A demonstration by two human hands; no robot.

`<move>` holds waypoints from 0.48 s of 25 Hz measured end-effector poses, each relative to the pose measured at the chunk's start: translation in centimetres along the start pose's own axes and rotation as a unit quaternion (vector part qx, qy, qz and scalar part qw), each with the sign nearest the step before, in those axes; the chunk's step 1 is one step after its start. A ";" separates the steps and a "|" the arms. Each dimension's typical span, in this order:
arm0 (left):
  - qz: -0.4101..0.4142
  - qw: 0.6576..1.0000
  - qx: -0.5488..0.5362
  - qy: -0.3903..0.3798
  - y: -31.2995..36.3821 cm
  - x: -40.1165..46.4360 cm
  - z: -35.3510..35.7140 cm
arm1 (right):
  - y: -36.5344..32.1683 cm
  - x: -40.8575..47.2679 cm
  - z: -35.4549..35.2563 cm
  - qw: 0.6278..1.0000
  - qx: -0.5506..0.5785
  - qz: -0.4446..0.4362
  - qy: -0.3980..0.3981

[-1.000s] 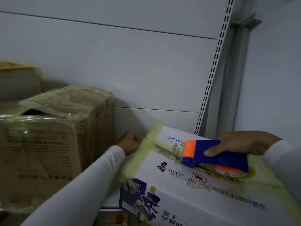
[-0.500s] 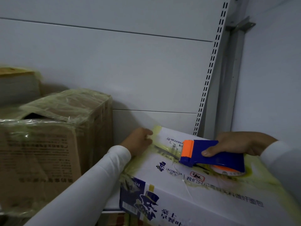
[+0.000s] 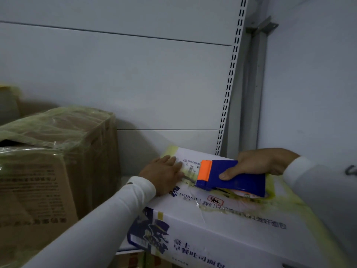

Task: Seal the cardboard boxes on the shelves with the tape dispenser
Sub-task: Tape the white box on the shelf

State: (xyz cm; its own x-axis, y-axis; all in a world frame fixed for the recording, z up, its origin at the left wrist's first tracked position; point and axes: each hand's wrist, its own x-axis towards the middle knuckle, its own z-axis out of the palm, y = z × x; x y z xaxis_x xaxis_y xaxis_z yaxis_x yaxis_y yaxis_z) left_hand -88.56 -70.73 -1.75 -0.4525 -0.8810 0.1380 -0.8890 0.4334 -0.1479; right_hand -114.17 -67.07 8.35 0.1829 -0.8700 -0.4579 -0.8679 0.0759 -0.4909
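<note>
With the left hand [image 3: 164, 176] pressed flat on the white box [image 3: 222, 219] on the shelf and the right hand [image 3: 258, 163] gripping the tape dispenser [image 3: 231, 176] on its top, a crooked pull could wrinkle the tape.

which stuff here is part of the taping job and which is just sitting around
In the job:
white printed box
tape dispenser, gripped by right hand
left hand, flat on the box top

Just there:
brown wrapped boxes at left
slotted shelf upright
</note>
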 end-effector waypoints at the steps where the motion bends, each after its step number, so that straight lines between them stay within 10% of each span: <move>1: 0.002 1.000 -0.011 -0.005 -0.4 0.1 0.0 | -0.2 -0.1 0.1 1.000 -0.003 0.003 0.000; 12: 0.020 0.991 -0.126 -0.044 -3.0 0.7 -0.5 | 4.0 -7.7 -1.4 0.999 0.033 0.039 0.002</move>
State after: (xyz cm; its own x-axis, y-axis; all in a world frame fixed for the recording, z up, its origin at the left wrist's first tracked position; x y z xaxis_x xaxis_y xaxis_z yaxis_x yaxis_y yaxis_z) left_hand -86.23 -72.60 -0.70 -0.4890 -0.8709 0.0489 -0.8653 0.4915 0.0983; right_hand -119.74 -60.75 10.95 0.1139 -0.8626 -0.4929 -0.8465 0.1754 -0.5026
